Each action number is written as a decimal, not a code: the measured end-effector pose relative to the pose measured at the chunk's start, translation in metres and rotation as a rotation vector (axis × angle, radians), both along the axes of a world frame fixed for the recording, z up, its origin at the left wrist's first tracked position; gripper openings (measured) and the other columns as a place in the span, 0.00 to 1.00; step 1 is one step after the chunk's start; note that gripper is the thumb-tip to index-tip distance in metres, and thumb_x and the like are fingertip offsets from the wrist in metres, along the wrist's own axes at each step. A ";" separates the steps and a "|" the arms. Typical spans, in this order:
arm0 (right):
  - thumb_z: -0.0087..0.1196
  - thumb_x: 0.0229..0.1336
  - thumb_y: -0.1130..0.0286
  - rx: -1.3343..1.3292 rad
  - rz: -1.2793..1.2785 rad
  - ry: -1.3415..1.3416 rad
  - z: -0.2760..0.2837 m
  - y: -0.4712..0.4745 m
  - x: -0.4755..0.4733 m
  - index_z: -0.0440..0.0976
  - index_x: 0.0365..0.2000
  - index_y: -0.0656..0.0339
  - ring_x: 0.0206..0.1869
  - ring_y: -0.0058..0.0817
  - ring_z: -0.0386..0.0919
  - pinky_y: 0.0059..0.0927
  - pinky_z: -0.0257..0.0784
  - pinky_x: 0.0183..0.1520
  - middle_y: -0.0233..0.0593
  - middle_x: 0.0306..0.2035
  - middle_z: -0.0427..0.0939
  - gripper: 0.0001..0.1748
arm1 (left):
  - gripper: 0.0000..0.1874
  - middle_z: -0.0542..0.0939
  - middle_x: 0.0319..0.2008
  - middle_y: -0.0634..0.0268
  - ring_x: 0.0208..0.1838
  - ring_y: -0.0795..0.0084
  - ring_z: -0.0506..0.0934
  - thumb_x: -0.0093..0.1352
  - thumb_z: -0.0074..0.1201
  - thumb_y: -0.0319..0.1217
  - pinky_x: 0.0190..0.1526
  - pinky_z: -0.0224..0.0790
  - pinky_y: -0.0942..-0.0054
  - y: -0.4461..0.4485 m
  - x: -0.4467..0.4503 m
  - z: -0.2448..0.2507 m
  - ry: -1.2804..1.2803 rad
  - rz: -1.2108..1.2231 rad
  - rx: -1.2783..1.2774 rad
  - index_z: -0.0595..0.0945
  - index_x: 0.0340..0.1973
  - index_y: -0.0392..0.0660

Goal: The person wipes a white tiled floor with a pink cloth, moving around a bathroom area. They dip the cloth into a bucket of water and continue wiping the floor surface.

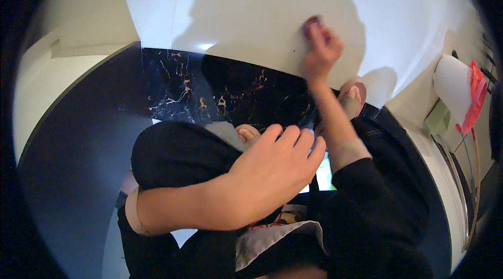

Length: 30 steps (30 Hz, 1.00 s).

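Observation:
My right hand [323,49] reaches forward and grips a small dark reddish item [312,27] against the white surface [255,23]; motion blur hides what exactly it is. A small dark speck lies on that surface just left of the wrist. My left hand [281,151] is palm down in front of my body, above my bent knees, with the fingers slightly apart. Nothing shows in it, though its palm side is hidden. My shadow falls across the white surface.
A black marble strip [235,86] with light veins borders the white surface. Sandalled feet are near it. At the right, a white container [452,82] with a red plastic piece [475,98] stands by long thin rods or cords. A dark curved panel [78,129] spans the left.

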State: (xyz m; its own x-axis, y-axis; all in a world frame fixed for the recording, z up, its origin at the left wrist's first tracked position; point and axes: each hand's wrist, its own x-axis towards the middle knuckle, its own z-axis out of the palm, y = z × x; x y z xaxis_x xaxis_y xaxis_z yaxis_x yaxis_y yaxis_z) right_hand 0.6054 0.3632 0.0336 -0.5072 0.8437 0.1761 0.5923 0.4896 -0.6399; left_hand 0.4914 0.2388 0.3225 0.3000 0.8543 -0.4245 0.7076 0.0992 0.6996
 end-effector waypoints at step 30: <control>0.55 0.47 0.80 0.071 0.123 -0.230 0.058 -0.052 0.006 0.81 0.39 0.50 0.39 0.40 0.73 0.39 0.67 0.41 0.42 0.36 0.76 0.18 | 0.25 0.74 0.35 0.60 0.40 0.61 0.73 0.63 0.58 0.39 0.41 0.64 0.66 0.003 -0.015 -0.010 -0.075 0.055 0.074 0.73 0.51 0.37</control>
